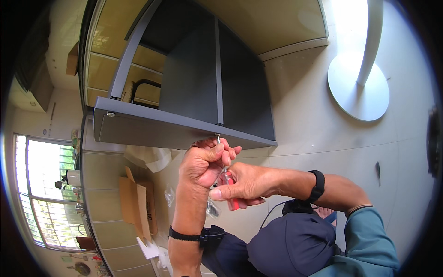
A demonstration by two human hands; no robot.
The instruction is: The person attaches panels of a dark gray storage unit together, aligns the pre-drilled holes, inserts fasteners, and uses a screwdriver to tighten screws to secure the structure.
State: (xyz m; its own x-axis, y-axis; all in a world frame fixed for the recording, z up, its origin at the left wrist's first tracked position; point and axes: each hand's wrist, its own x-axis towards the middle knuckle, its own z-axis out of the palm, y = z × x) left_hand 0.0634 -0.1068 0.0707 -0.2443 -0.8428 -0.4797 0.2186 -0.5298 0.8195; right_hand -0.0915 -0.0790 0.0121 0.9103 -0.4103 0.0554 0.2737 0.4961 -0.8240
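A screwdriver [230,177] with a red and clear handle points up at the near panel of a dark grey shelf unit [184,127]. My right hand [247,184] is closed round its handle. Just above, my left hand [203,164] has its fingers curled about the metal shaft, steadying it close to the panel. The shaft's tip meets a small metal fastener [218,135] at the panel, in line with the unit's middle divider [218,74]. Another round metal fastener [110,114] sits at the panel's left end.
A white round base [360,104] with a pole stands at right. A dark slim object [378,173] lies on the tiled floor. Left of my arms are an open cardboard box [136,203] and a clear plastic bag [170,197]. A tan panelled cupboard front [277,21] rises behind the unit.
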